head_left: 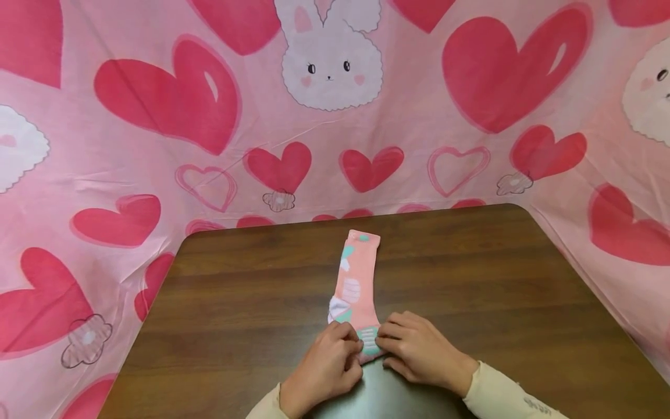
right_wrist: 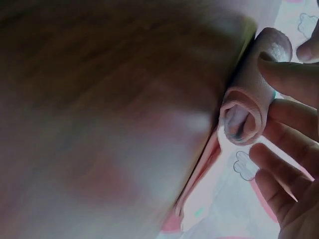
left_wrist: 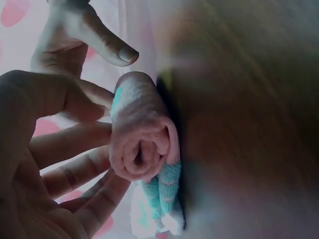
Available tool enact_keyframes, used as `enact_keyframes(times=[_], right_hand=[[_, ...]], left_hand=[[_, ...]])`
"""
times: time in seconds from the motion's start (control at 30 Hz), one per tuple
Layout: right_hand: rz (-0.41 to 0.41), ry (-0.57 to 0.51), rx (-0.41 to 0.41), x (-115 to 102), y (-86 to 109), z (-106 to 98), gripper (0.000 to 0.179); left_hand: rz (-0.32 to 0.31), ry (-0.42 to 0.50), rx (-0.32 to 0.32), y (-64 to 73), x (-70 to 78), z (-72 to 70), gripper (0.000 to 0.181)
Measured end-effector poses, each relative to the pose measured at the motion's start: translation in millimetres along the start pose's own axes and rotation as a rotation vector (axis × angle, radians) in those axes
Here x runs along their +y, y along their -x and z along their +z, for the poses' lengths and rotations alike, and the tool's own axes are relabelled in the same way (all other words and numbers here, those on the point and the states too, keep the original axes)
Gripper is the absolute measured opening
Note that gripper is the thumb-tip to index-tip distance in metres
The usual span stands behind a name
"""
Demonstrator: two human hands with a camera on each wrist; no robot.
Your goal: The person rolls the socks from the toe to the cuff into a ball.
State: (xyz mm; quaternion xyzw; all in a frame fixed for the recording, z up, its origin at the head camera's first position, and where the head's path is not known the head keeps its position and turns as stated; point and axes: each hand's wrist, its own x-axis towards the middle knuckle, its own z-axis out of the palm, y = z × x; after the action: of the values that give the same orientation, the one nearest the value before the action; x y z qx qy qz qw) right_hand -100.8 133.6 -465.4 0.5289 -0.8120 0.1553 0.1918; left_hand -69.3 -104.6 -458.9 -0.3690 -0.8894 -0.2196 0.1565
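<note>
Rolling a sock (head_left: 361,273) from the toe, by appearance: near end wound up, remainder flat, cuff (head_left: 364,237) pointing away. Location: lengthwise on the table (head_left: 235,314), in front of the person. Left hand (head_left: 327,365): fingers apart, tips at the roll (left_wrist: 142,109); thumb contact unclear. Right hand (head_left: 419,352): fingers likewise spread at the roll, thumb loose beside it. Next move, by judgement: an even forward turn from both sides. Obstacle: heel (head_left: 337,308), jutting left, likely to skew the roll. Surroundings: heart-and-rabbit curtain (head_left: 366,128); cream sleeves (head_left: 269,405).
</note>
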Motion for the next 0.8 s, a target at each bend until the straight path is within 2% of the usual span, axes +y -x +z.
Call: enact_keyframes(times=[0.17, 0.3, 0.4, 0.57, 0.8], right_hand=[[-0.010, 0.000, -0.004, -0.6, -0.9, 0.8, 0.029], [-0.008, 0.005, 0.000, -0.5, -2.3, 1.6, 0.029], [0.005, 0.002, 0.017, 0.1, -3.5, 1.6, 0.030], [0.059, -0.015, 0.045, -0.4, -4.3, 3.1, 0.035], [0.098, -0.002, 0.033, -2.1, -6.8, 6.1, 0.040]], left_hand=[[-0.007, -0.051, -0.105, -2.5, -0.4, -0.1, 0.029], [-0.013, -0.087, -0.158, -3.1, 0.2, -0.2, 0.034], [0.015, -0.120, -0.138, -4.0, 1.1, -1.3, 0.034], [0.051, -0.161, -0.047, -3.7, 0.9, 1.4, 0.034], [0.013, -0.145, 0.021, -1.3, -1.1, 8.0, 0.031]])
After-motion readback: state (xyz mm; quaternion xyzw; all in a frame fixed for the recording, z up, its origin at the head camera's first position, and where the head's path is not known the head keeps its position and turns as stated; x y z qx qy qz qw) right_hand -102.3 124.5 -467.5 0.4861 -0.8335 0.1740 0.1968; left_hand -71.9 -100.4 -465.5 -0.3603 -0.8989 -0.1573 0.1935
